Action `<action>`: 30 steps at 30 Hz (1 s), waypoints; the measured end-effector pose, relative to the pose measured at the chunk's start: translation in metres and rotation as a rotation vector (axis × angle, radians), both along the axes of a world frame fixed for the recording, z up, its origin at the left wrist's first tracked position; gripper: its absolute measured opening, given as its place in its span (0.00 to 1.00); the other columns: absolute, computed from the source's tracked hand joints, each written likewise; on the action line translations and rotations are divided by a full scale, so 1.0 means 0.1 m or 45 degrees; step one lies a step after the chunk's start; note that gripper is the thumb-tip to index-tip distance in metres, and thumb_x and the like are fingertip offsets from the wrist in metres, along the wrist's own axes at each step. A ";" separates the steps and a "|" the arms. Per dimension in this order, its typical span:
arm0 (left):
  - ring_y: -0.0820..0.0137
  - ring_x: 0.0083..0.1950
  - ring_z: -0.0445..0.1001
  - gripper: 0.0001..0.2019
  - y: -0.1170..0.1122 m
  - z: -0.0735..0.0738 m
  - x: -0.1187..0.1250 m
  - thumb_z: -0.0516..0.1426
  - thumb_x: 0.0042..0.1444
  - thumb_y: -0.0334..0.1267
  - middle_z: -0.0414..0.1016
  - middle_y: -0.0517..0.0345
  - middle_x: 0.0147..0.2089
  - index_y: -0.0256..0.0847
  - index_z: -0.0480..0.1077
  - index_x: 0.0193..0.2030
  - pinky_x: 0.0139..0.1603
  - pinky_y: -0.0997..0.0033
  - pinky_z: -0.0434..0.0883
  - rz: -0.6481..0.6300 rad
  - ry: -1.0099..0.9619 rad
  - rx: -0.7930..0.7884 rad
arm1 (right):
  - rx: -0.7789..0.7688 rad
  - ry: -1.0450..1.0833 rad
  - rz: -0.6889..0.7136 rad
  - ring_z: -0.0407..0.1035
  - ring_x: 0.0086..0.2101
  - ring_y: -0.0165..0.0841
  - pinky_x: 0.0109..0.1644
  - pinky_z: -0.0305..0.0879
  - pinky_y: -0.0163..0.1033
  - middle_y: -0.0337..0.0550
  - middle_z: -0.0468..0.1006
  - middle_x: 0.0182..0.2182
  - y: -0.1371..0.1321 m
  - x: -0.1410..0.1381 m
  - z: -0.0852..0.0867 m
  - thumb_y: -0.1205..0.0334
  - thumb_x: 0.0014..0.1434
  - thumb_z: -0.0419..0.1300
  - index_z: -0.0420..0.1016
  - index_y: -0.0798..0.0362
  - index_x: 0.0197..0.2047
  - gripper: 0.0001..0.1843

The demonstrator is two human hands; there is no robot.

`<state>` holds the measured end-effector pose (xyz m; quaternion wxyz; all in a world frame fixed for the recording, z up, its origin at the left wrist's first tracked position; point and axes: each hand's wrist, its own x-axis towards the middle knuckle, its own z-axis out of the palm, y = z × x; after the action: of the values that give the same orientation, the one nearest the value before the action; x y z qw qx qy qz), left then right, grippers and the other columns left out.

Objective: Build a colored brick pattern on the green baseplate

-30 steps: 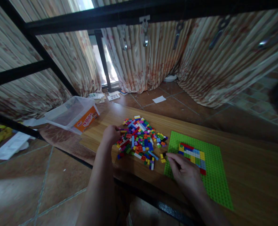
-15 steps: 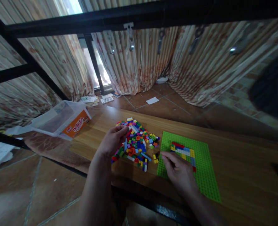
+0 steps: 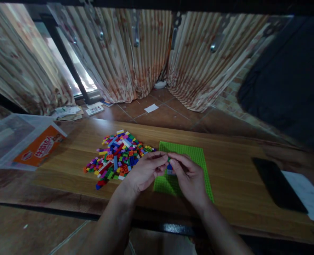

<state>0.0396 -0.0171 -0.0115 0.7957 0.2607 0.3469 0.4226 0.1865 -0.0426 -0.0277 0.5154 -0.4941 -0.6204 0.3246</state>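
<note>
A heap of small coloured building bricks [image 3: 116, 157] lies on the wooden table [image 3: 233, 166]. Right of the heap lies a green studded baseplate [image 3: 191, 156]. My left hand [image 3: 146, 170] and my right hand [image 3: 187, 175] meet fingertip to fingertip over the baseplate's near left part. Both are pinched, with a small brick between their fingertips; its colour is hard to make out. The hands hide the bricks built on the plate, apart from a blue bit [image 3: 170, 168].
A clear plastic box with an orange label [image 3: 26, 148] lies on its side at the table's left end. A black phone [image 3: 277, 186] and a white sheet [image 3: 309, 196] lie at the right. Striped curtains [image 3: 135, 53] hang behind; papers [image 3: 94, 109] lie on the tiled floor.
My left hand left the brick heap and came right to meet my right hand over the baseplate. My head turned right, bringing the phone and the sheet into view.
</note>
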 end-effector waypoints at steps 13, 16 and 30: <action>0.83 0.24 0.60 0.16 0.01 -0.01 0.14 0.70 0.39 0.37 0.65 0.65 0.23 0.34 0.73 0.35 0.25 0.82 0.57 0.026 0.033 0.000 | -0.168 0.130 0.088 0.72 0.36 0.32 0.41 0.70 0.40 0.39 0.78 0.34 0.06 0.15 0.02 0.57 0.57 0.61 0.78 0.48 0.39 0.08; 0.82 0.24 0.61 0.17 0.02 -0.02 0.13 0.69 0.40 0.39 0.67 0.63 0.26 0.34 0.73 0.36 0.25 0.82 0.56 0.041 0.094 -0.007 | -0.187 0.056 0.070 0.71 0.35 0.32 0.40 0.68 0.39 0.40 0.78 0.33 0.09 0.22 0.00 0.57 0.57 0.62 0.78 0.50 0.37 0.08; 0.69 0.30 0.71 0.16 0.15 -0.35 0.14 0.53 0.54 0.33 0.75 0.58 0.29 0.36 0.75 0.47 0.34 0.72 0.66 0.041 1.305 0.596 | 0.094 -0.624 -0.247 0.69 0.42 0.40 0.49 0.65 0.47 0.45 0.77 0.37 0.31 0.28 -0.27 0.60 0.58 0.60 0.81 0.49 0.35 0.08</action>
<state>0.0537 -0.0019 -0.0465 0.4397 0.5970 0.5899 0.3198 0.2150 -0.0115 -0.0544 0.3961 -0.5960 -0.6878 0.1213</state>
